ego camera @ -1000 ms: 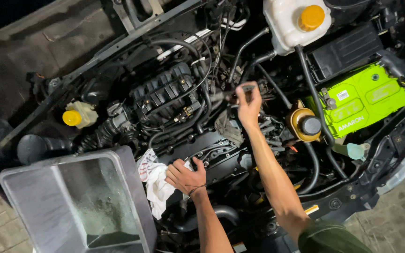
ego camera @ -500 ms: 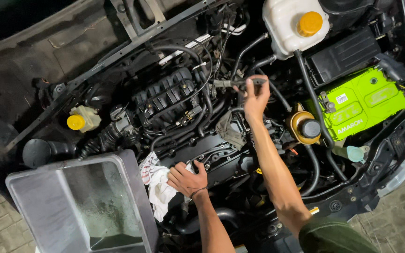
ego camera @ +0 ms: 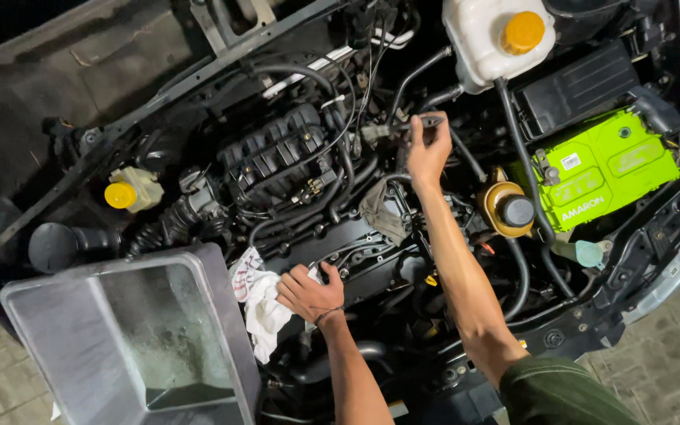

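Since the earlier frame my right hand [ego camera: 428,149] has reached a little further back into the engine bay, and my left hand [ego camera: 308,293] has held its place.

Nearest me, at lower left, stands a grey open tray [ego camera: 72,346]; a thin layer of residue lies on its bottom, nothing else shows in it. Just beside its right edge lies a white rag [ego camera: 257,303] with red print. My left hand rests flat on that rag, fingers loosely curled, gripping nothing that I can make out.

Beyond the rag is the black engine cover [ego camera: 281,157] with hoses across it. To its left sits a small pale reservoir [ego camera: 139,189] with a yellow cap. To the right of my forearm is a round yellow filler neck [ego camera: 505,208] with a black cap.

My right hand is closed, fingers pinched on a dark hose end [ego camera: 423,122] near the back of the bay.

At right is a bright green rectangular battery [ego camera: 604,169], bearing a small white label near its left corner and white lettering on its front face. Farthest, at top, stands a white coolant tank [ego camera: 474,31] with a yellow cap; its contents cannot be seen.
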